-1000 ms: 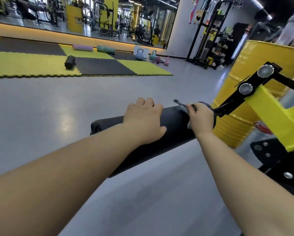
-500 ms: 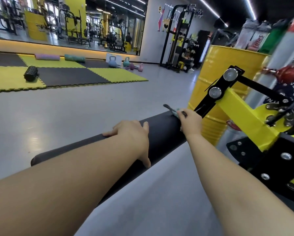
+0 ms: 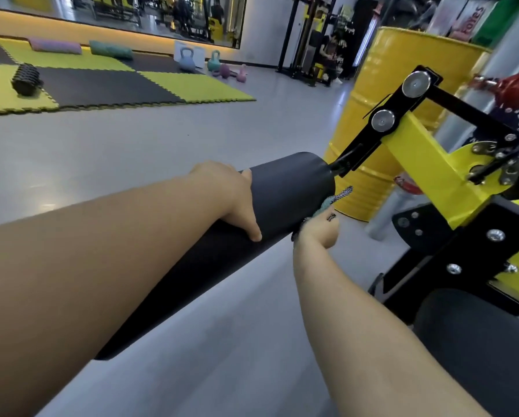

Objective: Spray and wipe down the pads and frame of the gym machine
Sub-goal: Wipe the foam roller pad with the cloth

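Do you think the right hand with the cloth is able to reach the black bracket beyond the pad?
Probably yes: the right hand grips the cloth at the end of the pad, and the bracket lies just beyond, nothing between.

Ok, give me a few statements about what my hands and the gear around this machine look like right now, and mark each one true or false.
The left hand grips the black roller pad. True.
The right hand holds a spray bottle. False: it holds a cloth against the pad near its end.
A yellow drum stands behind the machine's yellow arm. True.
The ridged foam roller stands on the yellow drum. False: it lies on the floor mat.
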Demonstrator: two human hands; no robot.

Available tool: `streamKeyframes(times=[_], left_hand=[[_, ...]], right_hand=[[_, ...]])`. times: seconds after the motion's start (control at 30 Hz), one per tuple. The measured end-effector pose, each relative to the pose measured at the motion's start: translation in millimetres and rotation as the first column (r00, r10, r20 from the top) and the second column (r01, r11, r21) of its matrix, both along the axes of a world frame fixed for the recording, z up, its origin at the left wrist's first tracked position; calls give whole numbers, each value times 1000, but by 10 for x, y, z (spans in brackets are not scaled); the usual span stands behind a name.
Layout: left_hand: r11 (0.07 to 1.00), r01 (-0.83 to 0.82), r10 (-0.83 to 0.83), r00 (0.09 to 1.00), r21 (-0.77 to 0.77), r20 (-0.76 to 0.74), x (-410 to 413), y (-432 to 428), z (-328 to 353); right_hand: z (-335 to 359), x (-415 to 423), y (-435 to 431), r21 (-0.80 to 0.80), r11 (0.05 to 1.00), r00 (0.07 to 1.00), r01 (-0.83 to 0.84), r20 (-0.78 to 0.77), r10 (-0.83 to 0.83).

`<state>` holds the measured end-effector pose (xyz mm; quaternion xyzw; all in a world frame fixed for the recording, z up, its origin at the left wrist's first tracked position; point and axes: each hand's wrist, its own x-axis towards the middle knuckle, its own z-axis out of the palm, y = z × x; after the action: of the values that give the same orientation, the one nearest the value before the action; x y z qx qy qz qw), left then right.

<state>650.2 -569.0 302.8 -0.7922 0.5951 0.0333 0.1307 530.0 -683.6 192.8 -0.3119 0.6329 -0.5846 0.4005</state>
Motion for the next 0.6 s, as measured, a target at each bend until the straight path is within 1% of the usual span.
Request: streamKeyframes(times=[0.07,0.1,0.17,0.27,0.37,0.43,0.47,0.6], left_hand=[[1000,-5,6,999,14,-52,58,-14,24],[1000,-5,7,996,30,-93,103,-21,43],[999,-23,32,981,48,-192,171,-49,51],[995,-45,77,923,94,-377,327,-53,79],[987,-64,129,853,145,-506,425,-17,79],[988,-65,129,846,140,-518,443,-16,69],[986,-71,139,850,151,-507,448,1,80],[989,-109,141,886,96,-442,396,92,95]], right_hand=[[-38,93,164,-42,999,998,-6,65,8],[-25,140,201,-61,998,998,-10,69,14],[20,167,285,-97,995,999,-23,29,26],[151,210,420,-94,995,994,-40,-104,30],[275,244,603,-74,993,970,-90,-234,71],[324,263,718,-58,988,953,-143,-278,121],[349,270,809,-23,987,943,-160,-298,146],[460,252,1304,68,953,896,-294,-329,300]])
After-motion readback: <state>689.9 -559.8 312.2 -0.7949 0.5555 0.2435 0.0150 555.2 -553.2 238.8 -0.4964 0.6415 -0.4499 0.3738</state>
